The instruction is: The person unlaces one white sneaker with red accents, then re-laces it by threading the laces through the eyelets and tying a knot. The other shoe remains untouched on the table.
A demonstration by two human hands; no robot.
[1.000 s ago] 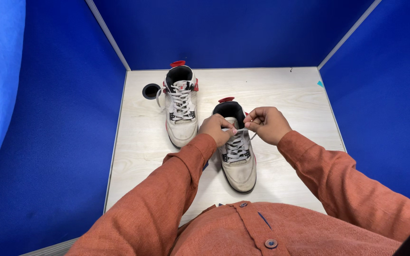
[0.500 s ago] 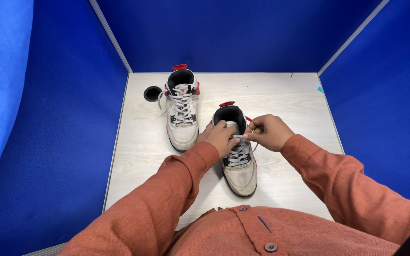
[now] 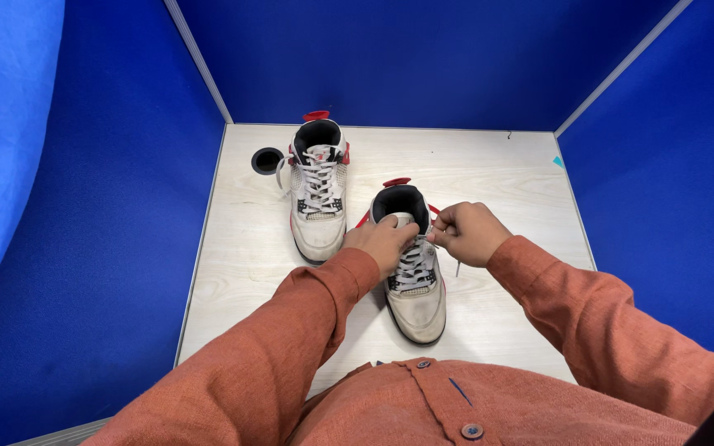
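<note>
Down on the pale wooden table [image 3: 241,272], two high-top sneakers stand side by side, toes toward the person, and both hands are busy at the nearer one. That near shoe [image 3: 413,268] is white and grey with a black collar and a red pull tab at the heel, and it sits close in front of the person's chest, right of the table's middle. The left hand [image 3: 386,244] rests over the tongue, fingers curled down against the upper eyelets, pressing there rather than visibly gripping anything. The right hand [image 3: 466,233] is clenched just beside the shoe's right edge, pinching a white lace [image 3: 457,266] (its loose end dangles below the fist, tip just above the tabletop). The far shoe [image 3: 318,188], laced up, stands a little further back and to the left, apart from both hands. A round black hole [image 3: 267,160] is cut in the table just left of it. Blue walls [image 3: 373,58] enclose the table on three sides, and orange sleeves [image 3: 307,330] cover both arms.
</note>
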